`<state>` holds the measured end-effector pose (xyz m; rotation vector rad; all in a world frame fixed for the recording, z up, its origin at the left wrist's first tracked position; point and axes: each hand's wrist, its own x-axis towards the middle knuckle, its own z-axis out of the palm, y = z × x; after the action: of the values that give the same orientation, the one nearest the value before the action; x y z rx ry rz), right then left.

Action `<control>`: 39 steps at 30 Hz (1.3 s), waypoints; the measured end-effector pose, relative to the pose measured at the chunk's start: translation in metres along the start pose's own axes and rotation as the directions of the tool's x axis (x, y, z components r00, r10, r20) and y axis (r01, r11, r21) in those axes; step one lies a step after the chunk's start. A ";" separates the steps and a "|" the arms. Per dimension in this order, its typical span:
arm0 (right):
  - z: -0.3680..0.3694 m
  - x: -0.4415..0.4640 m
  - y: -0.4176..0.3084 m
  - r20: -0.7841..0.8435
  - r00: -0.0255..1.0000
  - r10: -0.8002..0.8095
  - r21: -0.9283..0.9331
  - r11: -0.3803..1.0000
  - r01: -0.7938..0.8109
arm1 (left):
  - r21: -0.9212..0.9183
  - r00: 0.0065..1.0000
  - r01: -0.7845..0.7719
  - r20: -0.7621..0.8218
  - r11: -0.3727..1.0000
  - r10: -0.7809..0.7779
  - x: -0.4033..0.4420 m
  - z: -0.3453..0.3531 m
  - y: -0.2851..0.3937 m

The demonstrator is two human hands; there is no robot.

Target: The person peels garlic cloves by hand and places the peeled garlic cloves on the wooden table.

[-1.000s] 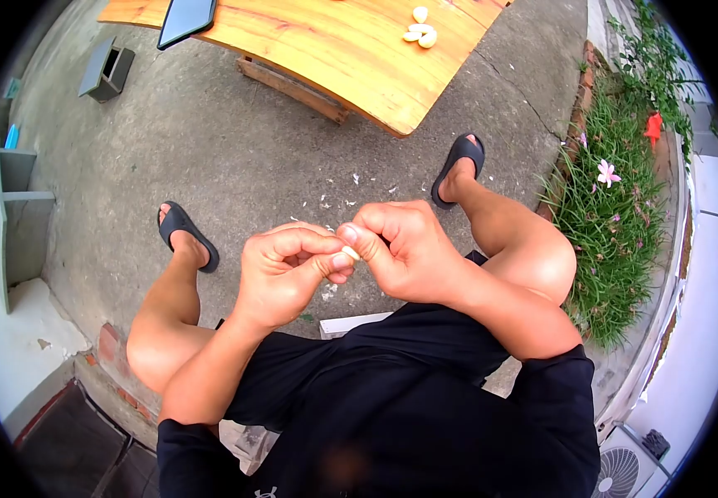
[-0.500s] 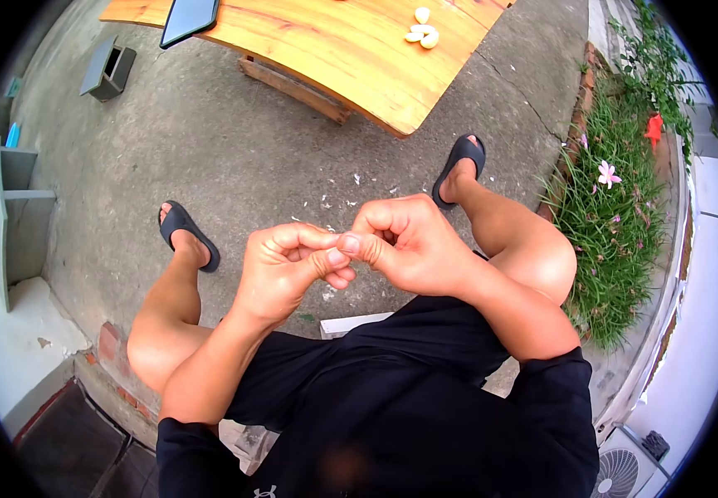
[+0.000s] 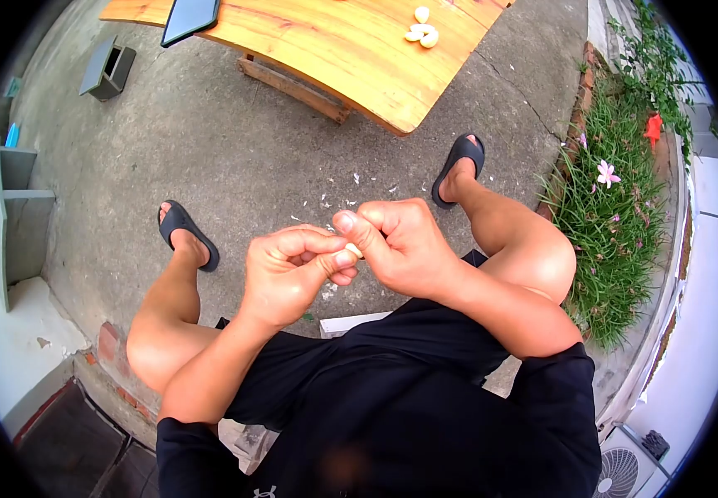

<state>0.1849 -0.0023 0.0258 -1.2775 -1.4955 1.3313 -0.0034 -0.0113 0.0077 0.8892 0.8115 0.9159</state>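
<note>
A small pale garlic clove shows between my hands, mostly covered by fingertips. My left hand is closed in a pinch, its thumb and index finger on the clove. Close against it on the right, my right hand has its fingers curled at the clove's other end, with the thumb raised above it. Whether loose skin is between the right fingers is hidden. Several peeled garlic cloves lie on the wooden table ahead.
A dark-framed tablet rests at the table's left edge. White skin flakes are scattered on the concrete floor between my sandalled feet. A grey box stands at far left; a planted bed runs along the right.
My right thumb has lifted off the left fingertips and moved up and slightly left. The pale clove between the hands now shows more. My left hand has barely moved.
</note>
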 end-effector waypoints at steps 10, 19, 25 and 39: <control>-0.019 0.007 -0.017 0.252 0.937 0.242 0.357 0.876 -0.323 | 0.019 0.992 -0.122 -0.010 0.992 0.122 0.003 -0.001 0.003; -0.018 0.004 -0.008 0.173 0.978 -0.118 -0.025 0.992 0.124 | -0.021 0.998 -0.042 0.042 0.999 0.043 0.004 -0.005 0.004; -0.015 0.000 0.000 0.182 0.982 0.045 0.067 0.996 -0.058 | -0.006 0.998 -0.034 0.060 0.999 0.034 0.004 -0.005 0.005; -0.015 0.001 -0.007 0.298 0.926 0.233 0.300 0.898 -0.323 | -0.087 0.996 -0.043 0.073 0.995 0.049 0.005 -0.008 -0.002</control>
<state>0.1974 0.0021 0.0354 -1.1522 -1.1935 1.9173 -0.0082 -0.0056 0.0013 0.8654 0.6851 0.9453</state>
